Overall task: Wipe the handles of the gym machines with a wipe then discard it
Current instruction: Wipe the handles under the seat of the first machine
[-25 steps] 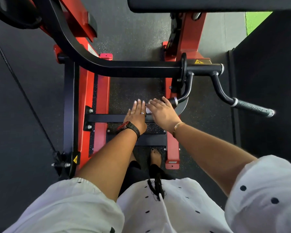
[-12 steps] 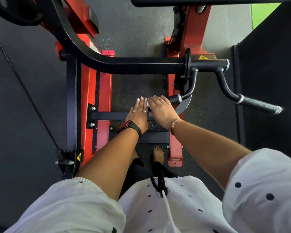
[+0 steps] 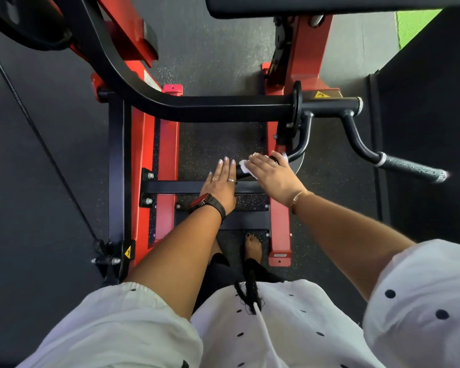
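Two hands meet at centre. The right hand (image 3: 274, 173) grasps a white wipe (image 3: 246, 167) round the inner handle (image 3: 302, 144); the left hand (image 3: 221, 187) lies released, fingers straight, at its 9 o'clock. Wiping seems under way; the outer handle (image 3: 409, 167), at 3 o'clock, likely comes next. Speckled rubber floor (image 3: 218, 144), red machine frame (image 3: 168, 155).

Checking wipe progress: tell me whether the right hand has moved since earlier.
Yes. The right hand, with the wipe, slid rightward along the handle toward its silver collar.
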The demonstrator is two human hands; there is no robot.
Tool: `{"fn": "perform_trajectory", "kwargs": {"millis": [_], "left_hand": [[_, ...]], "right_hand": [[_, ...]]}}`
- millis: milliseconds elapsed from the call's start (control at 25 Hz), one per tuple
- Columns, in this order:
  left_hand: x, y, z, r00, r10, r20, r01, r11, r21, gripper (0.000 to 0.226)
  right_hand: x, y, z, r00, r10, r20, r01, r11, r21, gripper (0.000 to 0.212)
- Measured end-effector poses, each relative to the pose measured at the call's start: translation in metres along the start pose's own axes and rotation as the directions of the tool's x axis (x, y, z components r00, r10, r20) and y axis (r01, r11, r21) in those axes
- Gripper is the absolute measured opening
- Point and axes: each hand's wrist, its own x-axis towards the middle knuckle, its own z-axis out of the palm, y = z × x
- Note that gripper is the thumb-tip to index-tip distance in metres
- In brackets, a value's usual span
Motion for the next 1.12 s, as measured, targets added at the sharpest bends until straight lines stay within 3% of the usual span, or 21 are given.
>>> {"fn": "perform_trajectory", "kwargs": {"millis": [80, 240, 400, 480, 600, 680, 760, 880, 920, 1040, 1120], "left_hand": [[0.000, -0.001, 0.000, 1.000, 0.002, -0.002, -0.002, 1.000, 0.024, 0.087], [-0.002, 0.001, 0.002, 1.000, -0.009, -0.006, 0.009, 0.998, 0.067, 0.093], [-0.004, 0.008, -0.003, 0.999, -0.038, 0.001, 0.038, 0.997, 0.069, 0.093], [-0.005, 0.012, -0.006, 0.998, -0.059, 0.028, 0.059, 0.998, -0.005, 0.090], [0.001, 0.024, -0.016, 0.984, -0.149, 0.093, 0.168, 0.953, -0.253, 0.084], [0.008, 0.032, -0.028, 0.968, -0.220, 0.120, 0.250, 0.885, -0.393, 0.075], [0.015, 0.038, -0.042, 0.955, -0.245, 0.166, 0.295, 0.832, -0.469, 0.066], [0.018, 0.055, -0.058, 0.961, -0.197, 0.193, 0.276, 0.708, -0.651, 0.055], [0.017, 0.062, -0.062, 0.963, -0.190, 0.191, 0.269, 0.617, -0.740, 0.054], [0.011, 0.078, -0.066, 0.958, -0.143, 0.248, 0.275, 0.220, -0.936, 0.060], [0.010, 0.085, -0.068, 0.963, -0.094, 0.253, 0.260, 0.064, -0.964, 0.056]], "right_hand": [[-0.021, 0.021, 0.000, 0.999, 0.023, -0.049, -0.024, 1.000, -0.006, 0.052], [-0.020, 0.057, -0.007, 0.948, 0.307, -0.077, -0.305, 0.951, 0.045, 0.042], [-0.024, 0.042, -0.002, 0.861, 0.505, -0.067, -0.479, 0.847, 0.231, 0.049], [-0.034, 0.019, 0.000, 0.845, 0.532, -0.056, -0.490, 0.811, 0.321, 0.054], [-0.037, -0.001, -0.007, 0.840, 0.536, -0.080, -0.413, 0.729, 0.545, 0.047], [-0.032, 0.002, -0.023, 0.767, 0.640, -0.057, -0.437, 0.585, 0.683, 0.035], [-0.026, 0.012, -0.039, 0.696, 0.713, 0.090, -0.467, 0.354, 0.810, 0.028], [-0.023, 0.019, -0.057, 0.682, 0.596, 0.423, -0.361, -0.228, 0.904, 0.014], [-0.026, 0.020, -0.064, 0.691, 0.537, 0.484, -0.331, -0.361, 0.872, 0.009], [-0.037, 0.021, -0.075, 0.703, 0.481, 0.524, -0.299, -0.469, 0.831, 0.005], [-0.045, 0.022, -0.080, 0.700, 0.492, 0.517, -0.281, -0.476, 0.833, 0.006]]}}
